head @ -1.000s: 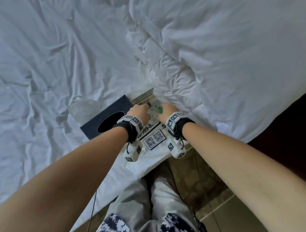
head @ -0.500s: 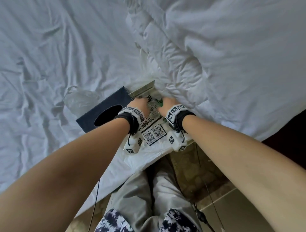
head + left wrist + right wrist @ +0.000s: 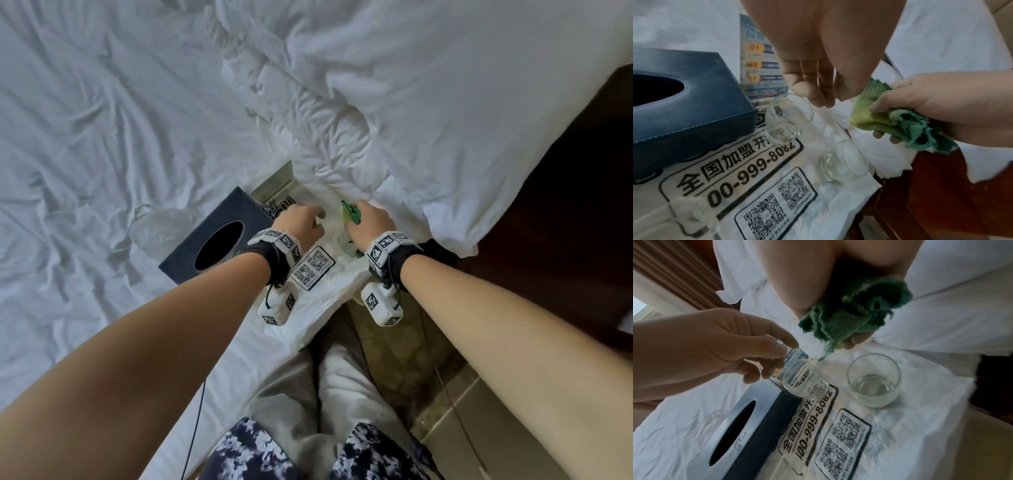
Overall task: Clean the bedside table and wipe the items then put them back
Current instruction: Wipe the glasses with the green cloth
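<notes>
**Hands part over the glasses**

Both hands have moved apart since the earlier frame. Left hand [image 3: 818, 53] hangs released above the left glass [image 3: 788, 119], which lies tilted beside the tissue box [image 3: 686, 104]. Right hand [image 3: 941, 105] grasps the green cloth [image 3: 898, 120]. Another glass [image 3: 873, 381] stands upright on the printed bag [image 3: 859, 443], near the bed edge.

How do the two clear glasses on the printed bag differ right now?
The clear glass beside the dark blue tissue box tilts over, directly under the left hand; the clear glass nearer the bed edge stands upright, untouched. Both are clear tumblers on the white printed plastic bag.
</notes>
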A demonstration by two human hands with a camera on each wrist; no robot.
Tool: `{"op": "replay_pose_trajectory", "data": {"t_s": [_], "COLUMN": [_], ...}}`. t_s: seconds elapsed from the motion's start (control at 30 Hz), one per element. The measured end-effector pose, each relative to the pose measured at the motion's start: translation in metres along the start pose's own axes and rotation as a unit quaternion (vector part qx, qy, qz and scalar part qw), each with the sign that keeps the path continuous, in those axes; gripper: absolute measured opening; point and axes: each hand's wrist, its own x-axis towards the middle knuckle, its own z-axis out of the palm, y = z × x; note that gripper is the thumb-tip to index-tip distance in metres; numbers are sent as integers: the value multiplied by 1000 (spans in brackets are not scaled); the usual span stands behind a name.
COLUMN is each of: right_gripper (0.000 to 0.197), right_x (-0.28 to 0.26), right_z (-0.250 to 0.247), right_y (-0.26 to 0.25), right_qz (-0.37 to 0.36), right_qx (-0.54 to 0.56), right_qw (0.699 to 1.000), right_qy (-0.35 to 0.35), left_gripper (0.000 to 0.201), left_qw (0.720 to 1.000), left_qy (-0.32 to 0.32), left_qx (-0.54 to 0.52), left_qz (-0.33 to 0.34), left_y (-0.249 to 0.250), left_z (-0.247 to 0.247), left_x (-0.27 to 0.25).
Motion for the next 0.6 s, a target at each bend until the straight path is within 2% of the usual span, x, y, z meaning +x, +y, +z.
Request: {"op": "replay_pose_trajectory", "data": {"t_s": [0.1,0.23,0.4,0.47,0.6], "right_gripper": [32,5,16,22,36], "right_x": [-13,-26,-25,-22,-10], "right_z": [8,21,36,40,44], "right_y": [20,43,62,65,67], "right_qz": [34,97,129,126,132], "right_qx": [11,18,54,70,94], "right_qw": [999,994,988,986,985], "right_qy": [37,44,69,82,53], "left_gripper": [29,40,54,54,44], "left_qw": [999,998,998,998,998], "left_qy": [-17,-52,-57,-60,-54], "left_qx": [4,23,20,18,17], "left_qz": [29,-1,-33,-28,-41], "left_y": [8,14,18,21,22], "left_z": [18,44,67,72,79], "left_x": [-4,3,19,23,36]}}
